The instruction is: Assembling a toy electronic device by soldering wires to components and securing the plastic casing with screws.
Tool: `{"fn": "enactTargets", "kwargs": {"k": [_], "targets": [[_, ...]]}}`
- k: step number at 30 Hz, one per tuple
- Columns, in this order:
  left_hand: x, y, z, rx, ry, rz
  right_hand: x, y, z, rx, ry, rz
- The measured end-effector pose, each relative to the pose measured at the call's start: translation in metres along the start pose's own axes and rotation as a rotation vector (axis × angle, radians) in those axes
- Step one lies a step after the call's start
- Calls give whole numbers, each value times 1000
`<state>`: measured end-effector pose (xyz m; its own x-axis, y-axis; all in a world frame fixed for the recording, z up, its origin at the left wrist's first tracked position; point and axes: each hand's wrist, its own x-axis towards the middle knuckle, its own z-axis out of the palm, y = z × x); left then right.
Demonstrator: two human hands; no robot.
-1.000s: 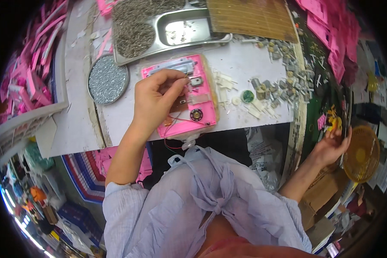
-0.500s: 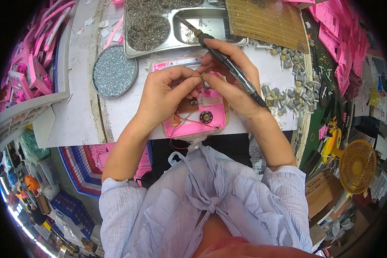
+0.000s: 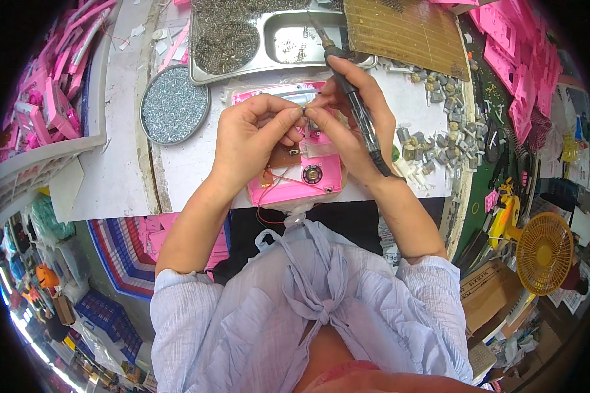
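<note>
A pink plastic housing (image 3: 295,191) lies in front of me at the table's near edge, holding a round black speaker (image 3: 313,173), a brown circuit board (image 3: 283,157) and thin red wires (image 3: 263,194). Over its upper part my left hand (image 3: 259,131) pinches thumb against fingers. The thumb of my right hand (image 3: 351,124) meets it there, at a tiny yellowish piece too small to name. Across my right palm rests a black soldering iron (image 3: 362,118), its metal tip pointing up and away over the steel tray. My fingers cover part of the housing.
Beyond the housing stands a steel tray (image 3: 259,69) of small metal parts. A round dish (image 3: 176,105) of screws sits left, a brown board (image 3: 406,36) back right. Several small motors (image 3: 439,131) lie right. Pink parts (image 3: 52,111) fill the left bin; a yellow fan (image 3: 544,252) stands right.
The soldering iron has swung to a steeper angle, its tip shifting right and away. Both hands have moved slightly away from me, fingertips still together. The housing has barely shifted.
</note>
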<state>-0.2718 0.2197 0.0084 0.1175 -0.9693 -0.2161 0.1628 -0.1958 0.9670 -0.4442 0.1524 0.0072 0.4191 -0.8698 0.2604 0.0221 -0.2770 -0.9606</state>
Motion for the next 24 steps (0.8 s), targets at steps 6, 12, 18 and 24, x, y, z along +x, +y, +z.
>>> {"fn": "enactTargets", "kwargs": {"k": [6, 12, 18, 24], "targets": [[-2, 2, 6, 114, 28, 62, -2, 1, -5, -98, 8, -94], [-3, 9, 14, 534, 126, 351, -16, -21, -42, -267, 96, -123], [4, -1, 22, 907, 121, 662, -62, -47, -83, -75, 157, 132], [7, -6, 22, 942, 117, 661, -75, -37, -87, -257, -34, 38]]}}
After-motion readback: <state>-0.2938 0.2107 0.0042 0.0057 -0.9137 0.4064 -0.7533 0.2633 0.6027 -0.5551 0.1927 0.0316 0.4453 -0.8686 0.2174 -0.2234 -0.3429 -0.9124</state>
